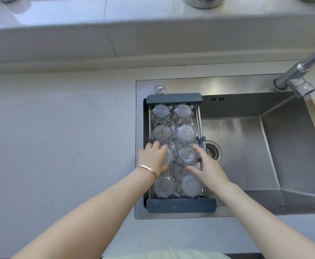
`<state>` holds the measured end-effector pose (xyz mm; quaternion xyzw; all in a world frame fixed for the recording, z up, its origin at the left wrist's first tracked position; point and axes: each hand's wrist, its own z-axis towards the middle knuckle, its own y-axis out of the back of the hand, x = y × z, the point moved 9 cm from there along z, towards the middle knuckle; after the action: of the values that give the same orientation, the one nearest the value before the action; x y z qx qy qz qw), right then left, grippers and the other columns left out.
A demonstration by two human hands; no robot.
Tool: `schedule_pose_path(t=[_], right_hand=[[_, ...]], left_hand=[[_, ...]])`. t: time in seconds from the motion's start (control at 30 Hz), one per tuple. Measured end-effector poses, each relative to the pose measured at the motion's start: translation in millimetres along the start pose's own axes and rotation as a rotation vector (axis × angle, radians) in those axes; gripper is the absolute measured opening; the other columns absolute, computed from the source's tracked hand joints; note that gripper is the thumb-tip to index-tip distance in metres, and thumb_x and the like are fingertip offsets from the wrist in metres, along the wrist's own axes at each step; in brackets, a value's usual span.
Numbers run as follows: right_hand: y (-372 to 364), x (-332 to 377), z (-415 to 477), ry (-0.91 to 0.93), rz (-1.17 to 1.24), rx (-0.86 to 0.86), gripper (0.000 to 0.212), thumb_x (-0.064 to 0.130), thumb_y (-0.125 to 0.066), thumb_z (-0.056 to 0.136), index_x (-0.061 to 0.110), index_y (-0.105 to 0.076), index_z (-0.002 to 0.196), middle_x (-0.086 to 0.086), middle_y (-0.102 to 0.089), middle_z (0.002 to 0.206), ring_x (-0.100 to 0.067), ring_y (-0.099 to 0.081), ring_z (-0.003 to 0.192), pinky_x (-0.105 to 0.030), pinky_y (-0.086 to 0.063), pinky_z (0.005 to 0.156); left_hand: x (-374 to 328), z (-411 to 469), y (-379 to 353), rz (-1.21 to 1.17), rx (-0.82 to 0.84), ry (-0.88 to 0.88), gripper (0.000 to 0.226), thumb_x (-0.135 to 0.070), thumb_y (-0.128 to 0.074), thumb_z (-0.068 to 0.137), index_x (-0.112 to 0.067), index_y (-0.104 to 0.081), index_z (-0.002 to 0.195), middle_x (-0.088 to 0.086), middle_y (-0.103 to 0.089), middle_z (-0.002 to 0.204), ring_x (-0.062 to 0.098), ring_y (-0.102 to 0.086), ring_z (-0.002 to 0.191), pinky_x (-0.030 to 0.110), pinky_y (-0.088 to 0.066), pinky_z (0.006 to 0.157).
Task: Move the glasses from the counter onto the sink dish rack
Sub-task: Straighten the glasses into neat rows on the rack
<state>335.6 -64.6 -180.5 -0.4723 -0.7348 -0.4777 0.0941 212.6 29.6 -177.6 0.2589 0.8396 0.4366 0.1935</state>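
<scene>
**Glasses on the rack: set down gently, hold by the sides**

Your glasses [185, 136] sit upside down in two columns on the rack [181, 205], which spans the left end of the sink [246, 165]. Eight show, and the counter [59, 128] to the left carries none that you can see, so the job looks nearly finished.

Treat them as hard, brittle and probably slick: faceted clear glass, light enough for one hand but quick to chip where neighbours touch, and they stand very close together. Grip each around its ribbed side wall, not by the smooth base, and lower it straight down onto the bars.

Your left hand [153, 157] lies curled over the third glass [168, 156] in the left column, fingers wrapped around its side. Your right hand [207, 165] is spread half open around the labelled glass [187, 156] beside it, thumb near its front and fingertips at its right edge; whether it truly grips cannot be told.
</scene>
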Motion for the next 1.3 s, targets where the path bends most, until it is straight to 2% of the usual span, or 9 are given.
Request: schedule_pose_path(t=[0.17,0.23,0.3,0.37,0.43,0.5,0.9,1.13,1.3], right_hand=[[30,-4,-25,0.049,0.007,-0.115,0.043,0.015,-0.060,0.087,0.018,-0.049,0.128,-0.002,-0.049,0.136,-0.014,-0.049,0.116,-0.028,-0.039,0.099],[35,-11,-40,-0.003,-0.040,-0.150,0.035,0.019,-0.062,0.085,0.017,-0.056,0.119,-0.004,-0.055,0.123,-0.012,-0.051,0.097,-0.025,-0.039,0.085],[21,-15,-52,-0.090,-0.109,-0.081,0.041,0.031,-0.063,0.083,0.021,-0.053,0.121,-0.004,-0.054,0.122,-0.019,-0.055,0.101,-0.029,-0.044,0.086],[-4,-12,-58,-0.120,-0.222,-0.003,0.057,0.044,-0.060,0.081,0.027,-0.040,0.132,-0.003,-0.049,0.129,-0.025,-0.052,0.116,-0.034,-0.044,0.092],[-26,-8,-54,-0.141,-0.332,0.039,0.070,0.051,-0.057,0.081,0.030,-0.026,0.140,-0.006,-0.044,0.134,-0.027,-0.045,0.124,-0.036,-0.043,0.095],[-37,-9,-48,-0.195,-0.366,0.047,0.074,0.052,-0.058,0.080,0.028,-0.024,0.141,-0.010,-0.044,0.136,-0.029,-0.042,0.126,-0.038,-0.043,0.096],[17,6,-65,-0.133,-0.211,-0.121,0.069,0.046,-0.065,0.070,0.035,-0.041,0.134,-0.008,-0.054,0.123,-0.026,-0.045,0.122,-0.033,-0.041,0.097],[28,-6,-72,-0.144,-0.186,-0.118,0.068,0.043,-0.067,0.070,0.037,-0.043,0.133,-0.006,-0.056,0.119,-0.025,-0.045,0.121,-0.033,-0.041,0.097],[9,3,-71,-0.112,-0.181,-0.081,0.068,0.042,-0.067,0.070,0.036,-0.043,0.133,-0.005,-0.054,0.125,-0.025,-0.043,0.124,-0.032,-0.040,0.099]], left_hand=[[5,-14,9,-0.053,-0.103,-0.026,0.067,-0.039,-0.063,0.084,-0.020,-0.032,0.141,0.007,-0.040,0.142,0.028,-0.046,0.124,0.039,-0.042,0.098],[-11,-32,17,-0.084,-0.219,-0.229,0.063,-0.023,-0.075,0.075,-0.017,-0.046,0.131,0.010,-0.056,0.130,0.029,-0.059,0.112,0.040,-0.052,0.091],[-31,-53,9,-0.035,-0.270,-0.464,0.065,-0.009,-0.084,0.053,-0.017,-0.061,0.114,0.007,-0.070,0.110,0.025,-0.070,0.092,0.037,-0.060,0.075],[-48,-67,-16,0.076,-0.116,-0.584,0.066,-0.007,-0.076,0.060,-0.020,-0.058,0.122,0.005,-0.062,0.127,0.026,-0.062,0.112,0.040,-0.054,0.088],[-47,-68,-42,0.172,0.071,-0.526,0.067,-0.007,-0.060,0.079,-0.024,-0.037,0.140,0.004,-0.032,0.152,0.026,-0.033,0.138,0.043,-0.036,0.108],[-40,-63,-53,0.207,0.155,-0.453,0.067,-0.005,-0.055,0.085,-0.027,-0.030,0.142,0.002,-0.021,0.156,0.026,-0.023,0.142,0.042,-0.032,0.111],[-40,-53,-45,0.354,0.229,-0.499,0.063,-0.003,-0.062,0.083,-0.019,-0.036,0.137,0.008,-0.043,0.137,0.031,-0.047,0.117,0.041,-0.051,0.085],[2,-64,-29,-0.220,0.057,0.033,0.058,-0.037,-0.066,0.078,-0.020,-0.043,0.128,0.008,-0.048,0.121,0.029,-0.060,0.099,0.034,-0.052,0.081],[-11,-63,-45,-0.179,0.091,0.061,0.054,-0.034,-0.068,0.079,-0.014,-0.043,0.123,0.012,-0.041,0.128,0.032,-0.053,0.110,0.038,-0.050,0.087]])
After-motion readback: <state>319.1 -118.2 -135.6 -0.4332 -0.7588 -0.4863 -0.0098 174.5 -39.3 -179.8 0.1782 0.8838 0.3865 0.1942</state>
